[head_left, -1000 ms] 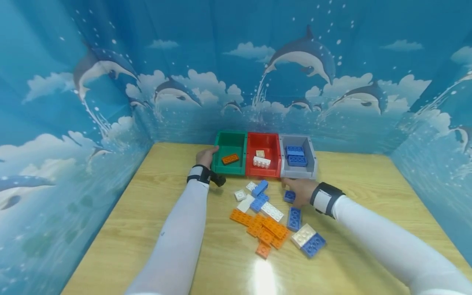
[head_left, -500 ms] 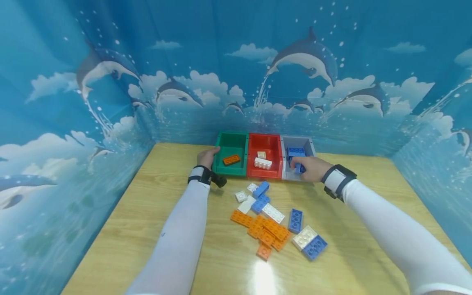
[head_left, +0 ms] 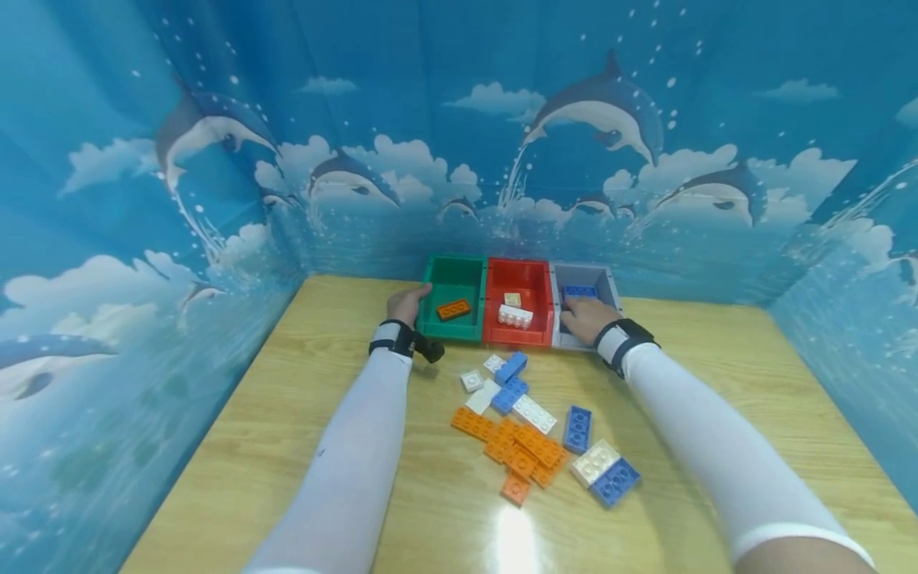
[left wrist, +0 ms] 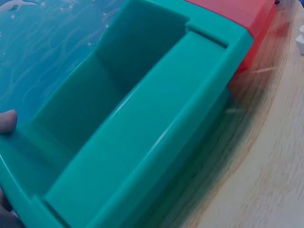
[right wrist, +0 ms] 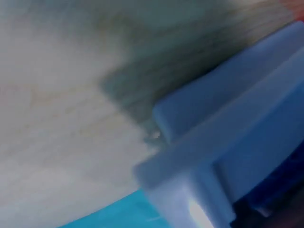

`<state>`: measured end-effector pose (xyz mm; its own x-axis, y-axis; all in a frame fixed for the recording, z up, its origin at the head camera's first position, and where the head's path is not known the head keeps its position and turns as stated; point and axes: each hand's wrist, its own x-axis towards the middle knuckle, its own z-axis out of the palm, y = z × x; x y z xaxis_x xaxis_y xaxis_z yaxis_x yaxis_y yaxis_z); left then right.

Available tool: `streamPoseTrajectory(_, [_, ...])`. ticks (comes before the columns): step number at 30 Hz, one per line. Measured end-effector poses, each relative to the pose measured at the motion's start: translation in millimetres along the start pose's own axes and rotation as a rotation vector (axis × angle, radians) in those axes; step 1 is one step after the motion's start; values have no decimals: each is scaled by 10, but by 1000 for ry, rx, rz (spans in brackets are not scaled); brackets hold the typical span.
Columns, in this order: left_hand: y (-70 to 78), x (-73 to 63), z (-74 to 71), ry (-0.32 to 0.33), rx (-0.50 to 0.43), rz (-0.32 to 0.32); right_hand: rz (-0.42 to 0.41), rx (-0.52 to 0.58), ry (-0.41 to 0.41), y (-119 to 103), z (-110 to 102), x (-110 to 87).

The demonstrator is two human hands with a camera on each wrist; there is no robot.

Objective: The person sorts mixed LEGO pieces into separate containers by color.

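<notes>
My left hand (head_left: 407, 305) grips the left wall of the green bin (head_left: 423, 327), its thumb (left wrist: 7, 121) over the rim and fingers outside. An orange brick (head_left: 454, 309) lies in that bin. My right hand (head_left: 586, 319) reaches into the grey bin (head_left: 614, 291) at the right, fingers down, over the blue bricks. One blue brick (head_left: 579, 291) shows beyond the fingers. In the right wrist view a dark blue brick (right wrist: 280, 183) lies close to the fingers inside the grey wall; I cannot tell whether they still hold a brick.
Between them sits the red bin (head_left: 531, 275) with a white brick (head_left: 515, 316) and a small cream brick (head_left: 512, 300). On the wooden table (head_left: 315, 478) in front lie loose orange bricks (head_left: 534, 446), white bricks (head_left: 534, 414) and blue bricks (head_left: 578, 430). A dolphin-printed curtain (head_left: 459, 119) stands behind.
My right hand picked up a small blue brick from the table, carried it up to the grey bin and reached further in. The left hand kept its grip on the green bin.
</notes>
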<state>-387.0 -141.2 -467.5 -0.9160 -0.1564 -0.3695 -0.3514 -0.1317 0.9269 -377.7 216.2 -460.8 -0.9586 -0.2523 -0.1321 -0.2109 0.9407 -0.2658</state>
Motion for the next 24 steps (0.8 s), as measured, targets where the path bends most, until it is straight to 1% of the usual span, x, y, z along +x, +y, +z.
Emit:
streamPoseTrajectory(5, [20,56,22,18,78,13,19,-18,27,-3,6,-14])
streamPoseTrajectory(10, [64,96,33,20,54,13,13,-48,63,-54,-75,-116])
streamPoseTrajectory(13, [79,81,28,23,53,14,-35,-46,106,-94,-137,-256])
streamPoseTrajectory(16, [74,67,22,22,30,9,-119,-33,112,-164,-187,-505])
streamPoseTrajectory(18, [64,55,15,10,11,0,-183,-12,77,-221,-198,-730])
streamPoseTrajectory(21, [44,34,6,-3,-11,-13,-239,37,-45,-301,-178,-1111])
streamPoseTrajectory(24, [19,29,-18,-4,17,-4,-235,64,-159,-360,-104,-1453])
